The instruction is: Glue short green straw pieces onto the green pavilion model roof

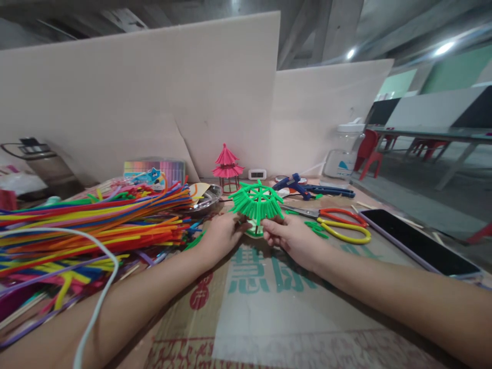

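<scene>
A small green pavilion model made of fuzzy pipe cleaners stands upright in the middle of the cardboard. Its sloping roof has an open, spoked ring on top, and dark posts come down to a pale, green-edged base. My left hand is closed on its left side, the fingertips partly hidden under the roof edge. On the other side my right hand pinches near a post, thumb and fingers together just below the roof. Behind it stands a pink two-tiered pavilion of similar make.
Pipe cleaners in many colours heap up at left beside a metal bowl. Scissors, a blue glue gun and a phone lie to the right. A small digital clock and a plastic jar stand behind. A white cable crosses my left forearm.
</scene>
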`<move>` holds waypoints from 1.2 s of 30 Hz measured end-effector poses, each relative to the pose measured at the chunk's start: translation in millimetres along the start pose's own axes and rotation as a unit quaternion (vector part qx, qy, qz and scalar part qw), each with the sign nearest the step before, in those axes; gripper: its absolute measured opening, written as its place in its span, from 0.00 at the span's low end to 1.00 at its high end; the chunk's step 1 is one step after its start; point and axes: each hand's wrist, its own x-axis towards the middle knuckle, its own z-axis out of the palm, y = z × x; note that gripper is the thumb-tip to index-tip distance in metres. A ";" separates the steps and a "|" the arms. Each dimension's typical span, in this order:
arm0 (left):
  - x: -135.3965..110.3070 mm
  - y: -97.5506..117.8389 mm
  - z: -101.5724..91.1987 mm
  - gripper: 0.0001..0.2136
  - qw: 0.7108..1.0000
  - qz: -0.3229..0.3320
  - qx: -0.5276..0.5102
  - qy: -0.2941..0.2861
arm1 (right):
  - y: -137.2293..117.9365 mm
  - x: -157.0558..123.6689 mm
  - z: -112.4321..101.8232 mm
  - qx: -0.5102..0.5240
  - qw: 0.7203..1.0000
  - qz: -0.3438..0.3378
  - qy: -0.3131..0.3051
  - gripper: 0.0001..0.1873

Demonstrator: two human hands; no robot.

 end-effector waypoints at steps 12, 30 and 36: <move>6.8 -17.4 9.6 0.11 0.995 -0.069 -0.070 0.024 | 4.1 3.9 -6.7 -0.069 0.996 -0.029 0.051 0.26; 6.9 -6.6 3.5 0.18 0.998 0.002 -0.057 -0.004 | 2.4 11.2 -12.3 -0.143 0.989 -0.034 0.027 0.18; 5.6 -7.0 2.6 0.17 1.000 0.007 -0.022 -0.007 | 2.7 8.9 -8.1 -0.090 0.995 -0.016 0.034 0.23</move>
